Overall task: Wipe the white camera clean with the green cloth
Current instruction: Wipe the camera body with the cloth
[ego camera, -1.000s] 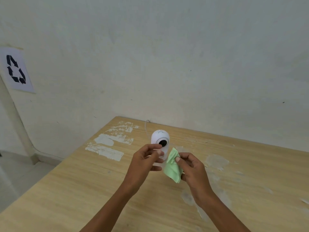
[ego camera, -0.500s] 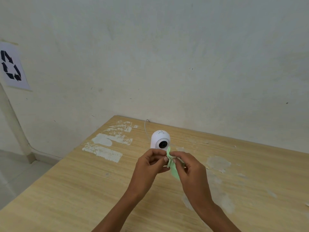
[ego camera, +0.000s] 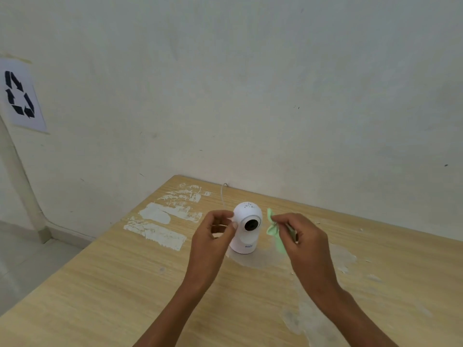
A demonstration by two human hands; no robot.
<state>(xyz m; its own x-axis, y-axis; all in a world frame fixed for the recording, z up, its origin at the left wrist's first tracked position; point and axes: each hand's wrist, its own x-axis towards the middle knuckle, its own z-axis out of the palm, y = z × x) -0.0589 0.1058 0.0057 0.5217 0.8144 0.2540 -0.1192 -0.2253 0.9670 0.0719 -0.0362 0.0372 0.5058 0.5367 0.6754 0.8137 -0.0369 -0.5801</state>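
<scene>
The left hand (ego camera: 213, 236) is curling loosely beside the small white domed camera (ego camera: 246, 227) (upright on the pale wooden table (ego camera: 112, 284)), fingertips brushing it; the right hand (ego camera: 304, 240) is pinching the crumpled green cloth (ego camera: 274, 231) just beside it.

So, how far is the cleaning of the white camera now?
Ready: the white camera stands upright on the table, and the right hand has the green cloth pinched in its grip. In hand: the left hand touches the camera's side, and the cloth hangs just beside the camera, apart from it. Left: the wiping itself; whether any part is already wiped cannot be told.
</scene>
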